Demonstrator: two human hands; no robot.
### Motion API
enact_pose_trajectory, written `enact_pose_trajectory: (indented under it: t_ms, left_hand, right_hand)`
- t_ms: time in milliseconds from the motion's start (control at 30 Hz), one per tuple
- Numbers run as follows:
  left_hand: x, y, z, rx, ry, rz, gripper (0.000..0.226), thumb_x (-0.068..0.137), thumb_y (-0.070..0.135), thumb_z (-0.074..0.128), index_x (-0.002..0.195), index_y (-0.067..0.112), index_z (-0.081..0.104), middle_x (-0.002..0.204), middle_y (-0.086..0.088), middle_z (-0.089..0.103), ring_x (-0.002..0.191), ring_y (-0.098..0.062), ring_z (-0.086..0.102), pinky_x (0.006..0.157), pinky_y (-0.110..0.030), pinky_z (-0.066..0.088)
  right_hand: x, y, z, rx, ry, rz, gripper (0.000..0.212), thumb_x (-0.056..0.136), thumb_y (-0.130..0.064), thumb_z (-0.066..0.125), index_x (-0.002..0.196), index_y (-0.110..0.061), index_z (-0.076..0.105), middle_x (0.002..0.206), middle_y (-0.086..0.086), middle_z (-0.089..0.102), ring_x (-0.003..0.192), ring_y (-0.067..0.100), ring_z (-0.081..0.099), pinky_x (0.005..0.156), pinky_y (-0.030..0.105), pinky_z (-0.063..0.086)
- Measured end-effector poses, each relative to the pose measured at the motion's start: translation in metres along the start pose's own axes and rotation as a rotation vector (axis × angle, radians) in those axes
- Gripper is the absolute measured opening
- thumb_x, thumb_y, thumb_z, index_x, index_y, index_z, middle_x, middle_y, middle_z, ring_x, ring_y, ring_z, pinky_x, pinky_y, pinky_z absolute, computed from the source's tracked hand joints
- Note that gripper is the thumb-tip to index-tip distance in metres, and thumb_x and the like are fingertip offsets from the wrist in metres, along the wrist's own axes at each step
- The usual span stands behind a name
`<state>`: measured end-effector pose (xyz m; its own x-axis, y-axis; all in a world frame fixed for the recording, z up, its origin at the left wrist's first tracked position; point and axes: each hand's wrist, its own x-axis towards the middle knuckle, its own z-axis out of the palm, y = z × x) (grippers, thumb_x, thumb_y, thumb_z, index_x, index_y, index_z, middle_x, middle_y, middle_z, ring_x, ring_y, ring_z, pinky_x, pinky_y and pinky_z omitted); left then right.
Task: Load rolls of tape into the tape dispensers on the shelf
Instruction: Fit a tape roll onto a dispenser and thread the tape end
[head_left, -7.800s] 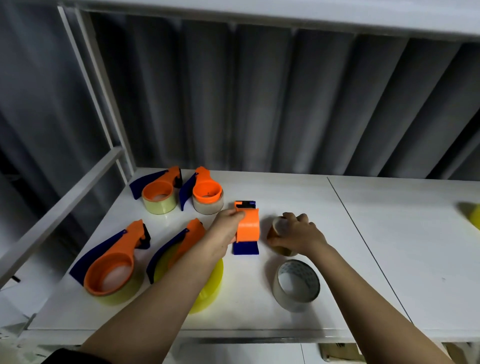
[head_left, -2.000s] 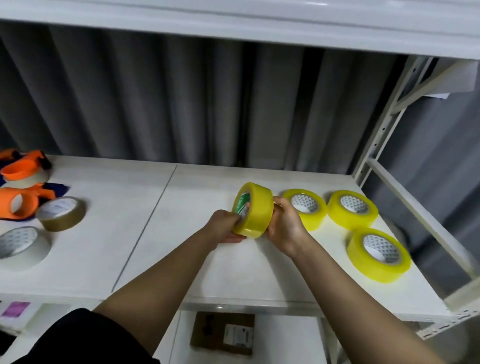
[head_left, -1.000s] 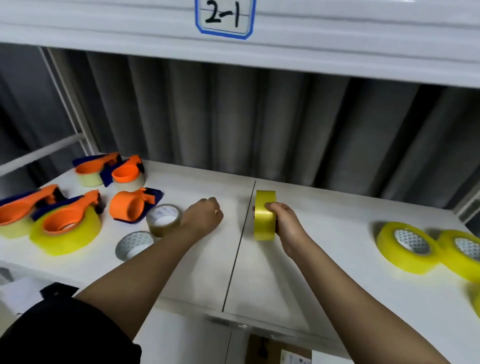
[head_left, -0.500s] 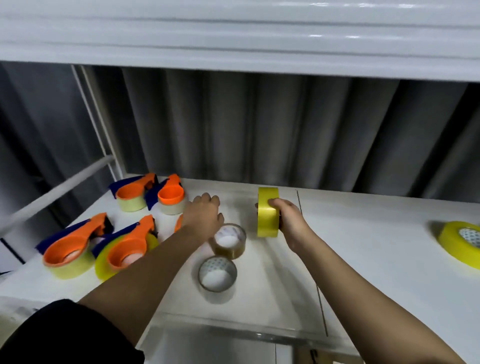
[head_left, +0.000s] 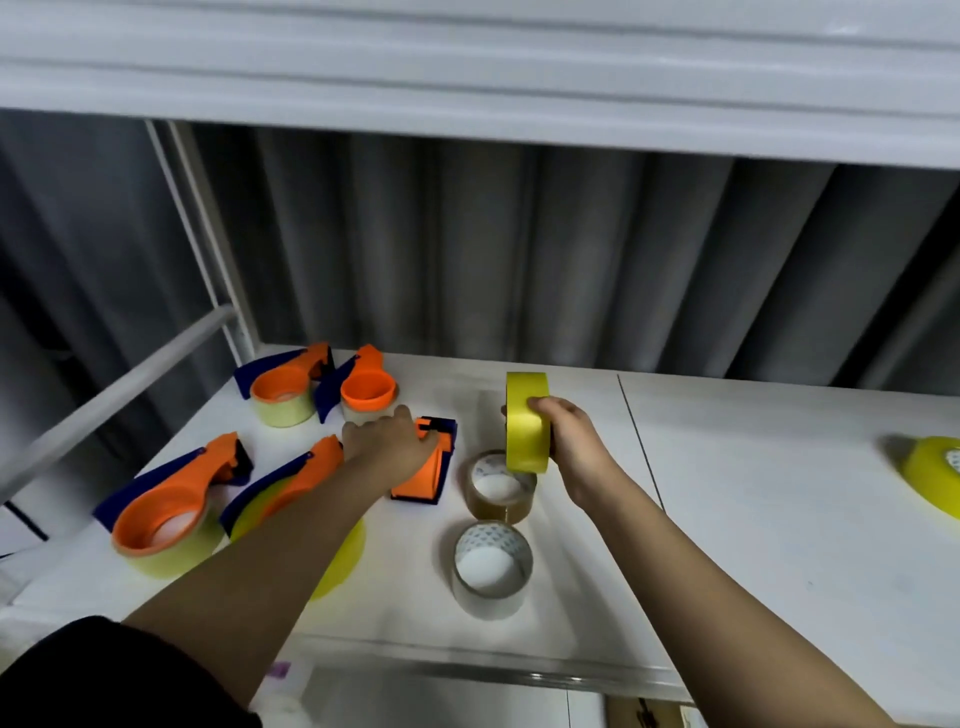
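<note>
The right hand (head_left: 566, 441) grips a yellow tape roll (head_left: 528, 422), fingers wrapped over its outer band, holding it on edge above the shelf (head_left: 753, 467). Directly beneath that roll sits a brown tape roll (head_left: 500, 488), and nearer the person a clear tape roll (head_left: 492, 569); both lie flat. The left hand (head_left: 389, 441) rests on the empty orange dispenser (head_left: 423, 467), fingers spread over its top; whether they have closed around it cannot be told. To the left of that hand lie 4 loaded dispensers (head_left: 171, 509), each orange-and-blue with a roll already seated. Far to the right of the right hand, another yellow roll (head_left: 935, 475) lies at the frame edge.

Risks, as a judgement: the held roll hangs close over the brown roll, so lowering it carelessly could knock that roll across the shelf. The left hand only covers the dispenser, so pressing the roll onto the hub before the dispenser is firmly gripped could make it slide or tip. The yellow roll looks wider in diameter than the 2 nearby rolls, so a poor fit on the hub is possible.

Compared with 0.5 s ago: the left hand has moved from above the brown roll onto the orange dispenser; the right hand keeps its grip and has brought the yellow roll closer to the dispenser.
</note>
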<state>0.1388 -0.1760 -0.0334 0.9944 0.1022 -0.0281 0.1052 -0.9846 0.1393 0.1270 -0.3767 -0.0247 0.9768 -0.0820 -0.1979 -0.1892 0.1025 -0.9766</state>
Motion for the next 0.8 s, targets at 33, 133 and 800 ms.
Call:
enact_pose_trajectory:
  t_ms: [33, 133, 800]
  left_hand:
    - [-0.001, 0.001, 0.001, -0.023, -0.018, -0.016, 0.054, 0.095, 0.056, 0.032, 0.128, 0.016, 0.042, 0.116, -0.005, 0.063, 0.111, -0.027, 0.055, 0.096, -0.041, 0.032]
    - [-0.003, 0.002, 0.005, -0.080, -0.044, -0.046, 0.057, 0.093, 0.060, 0.034, 0.130, 0.017, 0.040, 0.107, -0.004, 0.064, 0.106, -0.027, 0.056, 0.095, -0.041, 0.035]
    - [0.016, -0.013, 0.000, -1.113, -0.379, -0.189, 0.022, 0.089, 0.025, 0.064, 0.099, 0.005, 0.059, 0.060, 0.000, 0.065, 0.052, -0.013, 0.062, 0.047, -0.021, 0.048]
  right_hand:
    - [0.001, 0.001, 0.001, -0.007, -0.008, -0.003, 0.047, 0.083, -0.033, 0.060, 0.117, -0.001, 0.061, 0.120, 0.021, 0.065, 0.114, 0.036, 0.060, 0.099, 0.048, 0.047]
    - [0.006, 0.003, 0.002, -0.005, -0.009, 0.002, 0.038, 0.089, -0.026, 0.058, 0.116, 0.001, 0.059, 0.121, 0.024, 0.063, 0.112, 0.036, 0.061, 0.099, 0.047, 0.046]
    - [0.000, -0.005, 0.046, 0.058, 0.113, -0.006, 0.035, 0.093, -0.018, 0.055, 0.119, 0.006, 0.057, 0.121, 0.029, 0.061, 0.092, 0.026, 0.059, 0.070, 0.032, 0.049]
